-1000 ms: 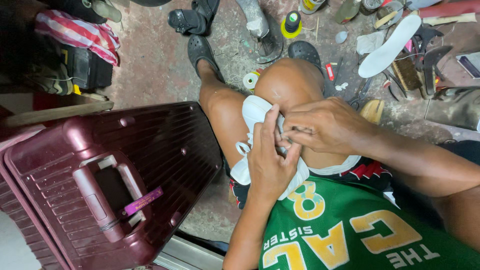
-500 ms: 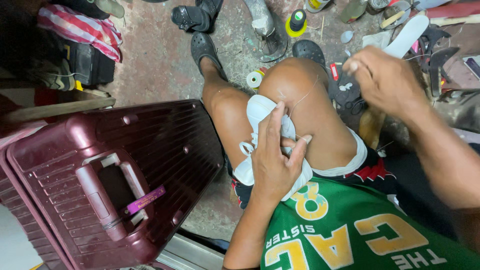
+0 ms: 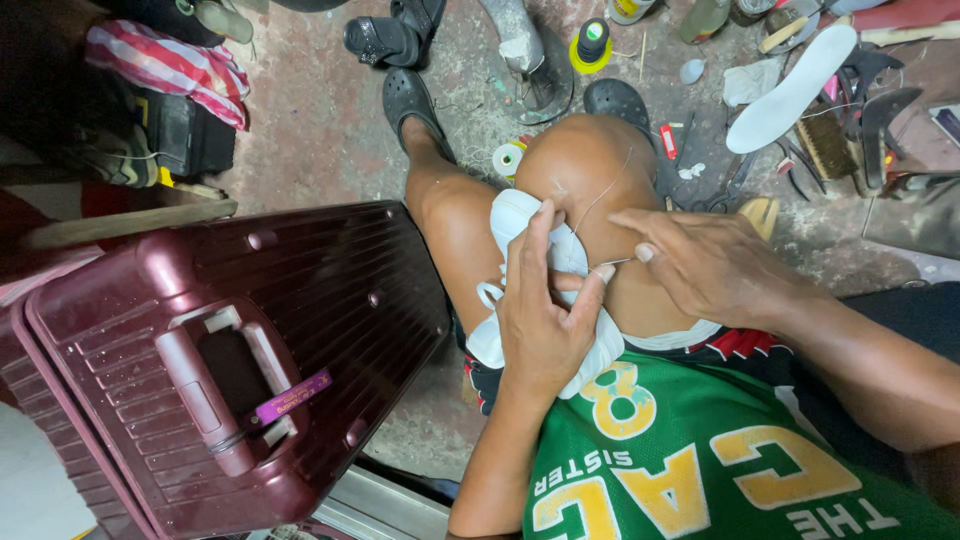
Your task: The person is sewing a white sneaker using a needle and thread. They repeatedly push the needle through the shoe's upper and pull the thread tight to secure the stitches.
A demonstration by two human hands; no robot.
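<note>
Shoe: white shoe (image 3: pixel 520 225), mid-frame, wedged between bare knees.
Left hand: left hand (image 3: pixel 545 315) clasps it, fingers wrapped.
Right hand: right hand (image 3: pixel 715 265) pinches a thin thread (image 3: pixel 600 195).

purple tag (image 3: pixel 292 397) on maroon suitcase (image 3: pixel 330 300)
</note>
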